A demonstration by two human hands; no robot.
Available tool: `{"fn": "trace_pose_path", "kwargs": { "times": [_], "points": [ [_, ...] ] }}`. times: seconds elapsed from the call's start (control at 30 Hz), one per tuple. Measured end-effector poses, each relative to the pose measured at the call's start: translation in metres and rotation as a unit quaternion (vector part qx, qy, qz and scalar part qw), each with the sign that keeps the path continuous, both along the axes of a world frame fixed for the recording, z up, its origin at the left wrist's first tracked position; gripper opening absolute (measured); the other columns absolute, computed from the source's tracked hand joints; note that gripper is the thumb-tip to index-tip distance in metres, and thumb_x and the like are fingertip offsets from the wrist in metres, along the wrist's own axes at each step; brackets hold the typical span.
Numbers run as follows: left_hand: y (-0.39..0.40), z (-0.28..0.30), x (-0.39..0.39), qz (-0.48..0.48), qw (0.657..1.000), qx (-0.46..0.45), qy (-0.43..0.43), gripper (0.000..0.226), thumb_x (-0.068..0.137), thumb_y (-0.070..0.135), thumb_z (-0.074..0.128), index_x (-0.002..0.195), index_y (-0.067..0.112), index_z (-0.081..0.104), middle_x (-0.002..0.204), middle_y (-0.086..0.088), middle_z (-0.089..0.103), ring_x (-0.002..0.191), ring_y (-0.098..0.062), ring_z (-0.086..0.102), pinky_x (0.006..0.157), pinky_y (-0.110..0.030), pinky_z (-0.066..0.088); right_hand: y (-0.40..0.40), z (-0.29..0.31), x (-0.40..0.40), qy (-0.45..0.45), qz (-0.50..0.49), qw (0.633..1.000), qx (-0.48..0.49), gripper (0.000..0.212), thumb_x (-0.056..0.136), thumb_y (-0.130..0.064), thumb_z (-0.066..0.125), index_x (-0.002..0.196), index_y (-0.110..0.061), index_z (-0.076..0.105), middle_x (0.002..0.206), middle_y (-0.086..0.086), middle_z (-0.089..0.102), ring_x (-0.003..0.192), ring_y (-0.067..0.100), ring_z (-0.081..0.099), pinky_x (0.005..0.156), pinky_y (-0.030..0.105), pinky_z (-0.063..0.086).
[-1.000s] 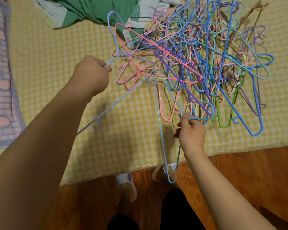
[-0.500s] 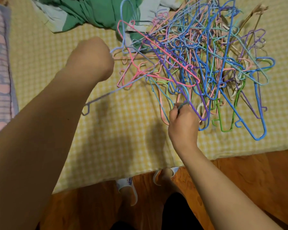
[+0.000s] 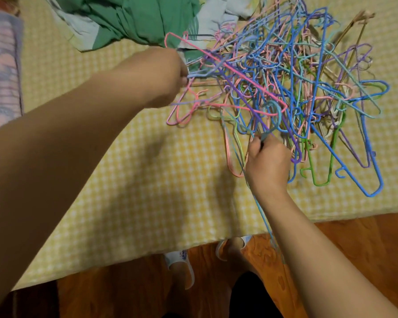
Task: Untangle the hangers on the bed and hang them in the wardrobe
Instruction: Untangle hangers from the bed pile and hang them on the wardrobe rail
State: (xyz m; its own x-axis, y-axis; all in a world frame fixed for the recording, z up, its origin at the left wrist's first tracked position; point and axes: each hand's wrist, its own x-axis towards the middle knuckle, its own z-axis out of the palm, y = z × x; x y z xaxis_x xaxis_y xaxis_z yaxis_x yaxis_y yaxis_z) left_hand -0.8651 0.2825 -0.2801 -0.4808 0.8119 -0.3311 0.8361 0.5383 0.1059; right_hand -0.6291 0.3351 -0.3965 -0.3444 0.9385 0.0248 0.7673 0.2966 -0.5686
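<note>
A tangled heap of thin wire hangers in blue, pink, purple, green and teal lies on the yellow checked bedsheet at the upper right. My left hand is curled at the heap's left edge and grips a pale blue hanger that runs into the tangle. My right hand is at the heap's near edge and pinches the neck of a teal hanger, its hook curling above my fingers and its thin body hanging down past my forearm.
A green and white cloth is bunched at the back of the bed. A striped pillow lies at the left. The bed's edge meets a wooden floor, where white slippers show.
My left hand has moved right, up to the heap's edge, carrying the pale blue hanger with it. My right hand rose into the tangle and now holds a teal hanger by its neck.
</note>
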Motion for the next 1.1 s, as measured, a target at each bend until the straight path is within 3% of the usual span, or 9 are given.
{"fn": "trace_pose_path", "kwargs": {
  "times": [0.2,0.33,0.47,0.63,0.83,0.9,1.0,1.07,1.1],
  "points": [
    [-0.052,0.003,0.021,0.09,0.982,0.106,-0.128,0.022,0.101,0.033,0.051,0.103,0.03,0.072,0.071,0.001,0.057,0.065,-0.021,0.049,0.062,-0.034,0.039,0.031,0.008,-0.014,0.017,-0.052,0.998,-0.044,0.034,0.099,-0.022,0.047,0.089,0.005,0.064,0.086,0.029,0.066,0.082,0.044,0.058,0.062,0.035,0.024],
    [-0.109,0.015,0.031,0.156,0.951,0.168,-0.208,0.021,0.1,0.032,0.053,0.091,0.032,0.073,0.052,0.006,0.048,0.047,-0.011,0.04,0.054,-0.032,0.034,0.048,0.004,-0.005,0.023,-0.095,0.991,-0.089,0.031,0.098,-0.027,0.047,0.077,-0.005,0.055,0.074,0.021,0.058,0.071,0.037,0.058,0.062,0.038,0.039],
    [-0.164,0.019,0.035,0.28,0.898,0.198,-0.276,0.022,0.099,0.033,0.054,0.09,0.036,0.073,0.05,0.008,0.042,0.046,-0.013,0.034,0.051,-0.027,0.028,0.043,0.01,0.005,-0.005,-0.1,0.988,-0.113,0.033,0.099,-0.021,0.049,0.082,0.005,0.06,0.081,0.028,0.062,0.079,0.04,0.059,0.066,0.043,0.034],
    [-0.199,0.022,0.051,0.316,0.897,0.158,-0.264,0.027,0.102,0.025,0.05,0.089,0.034,0.072,0.05,0.006,0.047,0.043,-0.008,0.039,0.051,-0.028,0.031,0.014,0.028,0.007,-0.04,-0.028,0.99,-0.131,0.03,0.096,-0.017,0.049,0.08,0.006,0.06,0.085,0.03,0.06,0.085,0.044,0.059,0.065,0.041,0.03],
    [-0.241,0.021,0.075,0.437,0.792,0.213,-0.369,0.025,0.104,0.019,0.047,0.095,0.019,0.071,0.041,0.007,0.031,0.036,-0.011,0.02,0.041,-0.013,0.019,-0.028,0.062,0.018,-0.122,0.023,0.98,-0.157,0.034,0.099,-0.019,0.047,0.093,0.009,0.066,0.092,0.033,0.065,0.092,0.045,0.061,0.075,0.042,0.043],
    [-0.255,0.028,0.081,0.453,0.777,0.215,-0.382,0.025,0.104,0.02,0.046,0.097,0.018,0.07,0.044,0.006,0.029,0.039,-0.012,0.018,0.043,-0.014,0.019,-0.036,0.075,0.023,-0.108,0.023,0.98,-0.166,0.036,0.099,-0.021,0.046,0.086,0.007,0.064,0.085,0.033,0.065,0.086,0.045,0.063,0.076,0.043,0.048],
    [-0.267,0.041,0.082,0.457,0.76,0.23,-0.401,0.025,0.103,0.021,0.047,0.097,0.018,0.07,0.049,0.006,0.028,0.043,-0.012,0.017,0.048,-0.019,0.014,-0.041,0.087,0.029,-0.034,-0.003,0.978,-0.206,0.041,0.09,-0.04,0.042,0.073,-0.006,0.059,0.066,0.022,0.066,0.068,0.043,0.066,0.069,0.051,0.055],
    [-0.26,0.047,0.084,0.438,0.76,0.243,-0.413,0.022,0.102,0.024,0.05,0.097,0.017,0.07,0.051,0.006,0.03,0.043,-0.011,0.021,0.048,-0.021,0.015,-0.043,0.102,0.025,0.036,-0.036,0.97,-0.238,0.043,0.082,-0.049,0.044,0.078,-0.01,0.061,0.069,0.017,0.064,0.061,0.039,0.065,0.067,0.054,0.057],
    [-0.254,0.05,0.088,0.426,0.762,0.247,-0.421,0.021,0.101,0.025,0.052,0.096,0.017,0.07,0.051,0.006,0.032,0.042,-0.011,0.022,0.047,-0.021,0.016,-0.049,0.122,0.022,0.094,-0.053,0.959,-0.263,0.031,0.086,-0.042,0.049,0.088,-0.014,0.064,0.072,0.014,0.061,0.055,0.033,0.063,0.062,0.051,0.058]
  ]
}}
